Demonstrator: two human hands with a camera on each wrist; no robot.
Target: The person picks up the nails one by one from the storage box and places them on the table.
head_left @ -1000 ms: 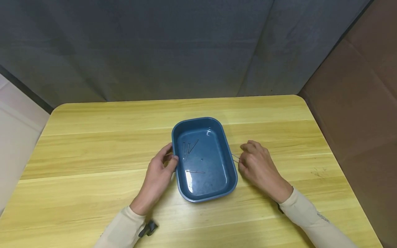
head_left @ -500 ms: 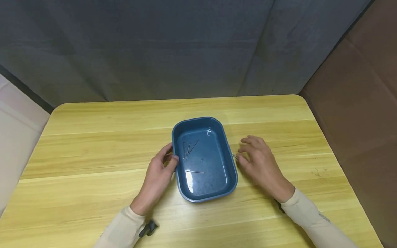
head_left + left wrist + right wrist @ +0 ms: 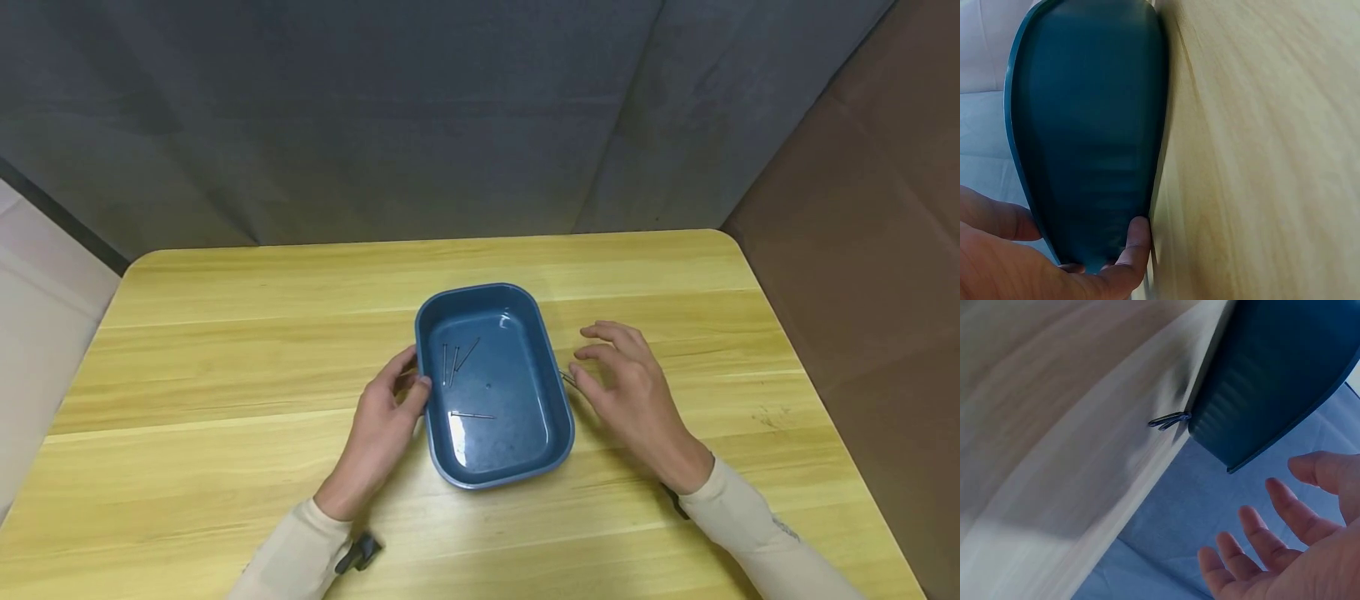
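Both hands flank the blue tray [image 3: 495, 387] on the wooden table [image 3: 225, 350] in the head view: left hand [image 3: 386, 417] grips its rim at 9 o'clock, right hand [image 3: 626, 383] hovers spread at 3 o'clock, just above loose nails [image 3: 567, 379]. Left wrist view: fingers [image 3: 1135, 240] curl on the tray wall [image 3: 1091, 125]. Right wrist view: splayed fingers [image 3: 1291, 509] are apart from the nails [image 3: 1169, 420] touching the tray [image 3: 1272, 369].

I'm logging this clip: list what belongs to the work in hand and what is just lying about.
In the work:
blue tray
nails in the tray
nails beside the tray
left hand
right hand

Lying about:
wooden table
grey backdrop cloth
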